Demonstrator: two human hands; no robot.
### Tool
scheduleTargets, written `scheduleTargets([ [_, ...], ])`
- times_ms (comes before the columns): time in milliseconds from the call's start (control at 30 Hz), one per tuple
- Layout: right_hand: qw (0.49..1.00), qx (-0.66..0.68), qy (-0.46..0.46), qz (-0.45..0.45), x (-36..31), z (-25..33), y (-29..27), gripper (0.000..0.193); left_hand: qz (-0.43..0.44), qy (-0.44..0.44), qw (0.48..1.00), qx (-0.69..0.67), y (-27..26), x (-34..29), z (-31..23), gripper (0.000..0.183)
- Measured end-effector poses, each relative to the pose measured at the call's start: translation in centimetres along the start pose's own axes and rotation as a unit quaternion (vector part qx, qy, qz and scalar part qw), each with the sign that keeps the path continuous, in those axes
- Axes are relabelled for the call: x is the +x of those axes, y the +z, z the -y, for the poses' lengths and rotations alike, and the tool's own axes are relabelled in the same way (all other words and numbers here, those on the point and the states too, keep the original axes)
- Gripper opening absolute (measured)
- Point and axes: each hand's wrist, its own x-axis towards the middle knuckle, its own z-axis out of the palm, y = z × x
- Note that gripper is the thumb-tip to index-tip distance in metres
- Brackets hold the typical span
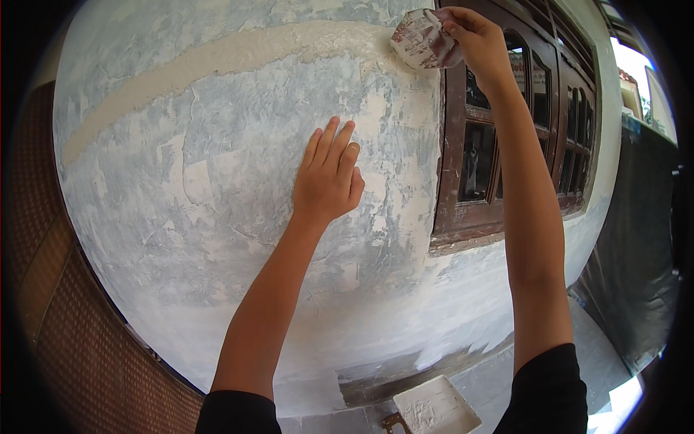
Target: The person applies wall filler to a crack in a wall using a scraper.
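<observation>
Two sleeves (238, 414); left hand (327, 177) on wall (246, 173); one scraper (421, 41) in right hand (475, 37)

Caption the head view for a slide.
Left hand on patchy wall, right hand holding a smeared sheet beside window.

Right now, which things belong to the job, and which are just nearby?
For the job:
flat paste-smeared spreader in the right hand
patchy grey-white wall
square white tray of paste

Just nearby:
brown wooden window
brown woven panel
smooth dark sheet
</observation>
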Motion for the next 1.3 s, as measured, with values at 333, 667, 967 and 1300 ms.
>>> scheduleTargets([
  [333, 0.98, -0.162, 0.026, 0.114, 2.9, -2.8, 1.0, 0.025, -0.004, -0.001, 1.0, 0.006, -0.2, -0.2, 0.2, 0.035],
  [667, 0.996, -0.085, 0.024, 0.007, 1.3, -5.3, 1.4, 0.024, -0.001, -0.001, 1.0, 0.01, -0.1, -0.1, 0.3, 0.033],
  [967, 0.997, -0.019, 0.077, 0.015, 1.0, -3.7, 1.0, 0.024, -0.005, -0.005, 1.0, 0.005, 0.1, -0.2, 0.2, 0.034],
  [1300, 0.992, -0.007, 0.113, -0.057, 0.1, -5.0, 0.8, 0.026, -0.003, -0.009, 1.0, 0.004, 0.0, -0.3, 0.2, 0.034],
])
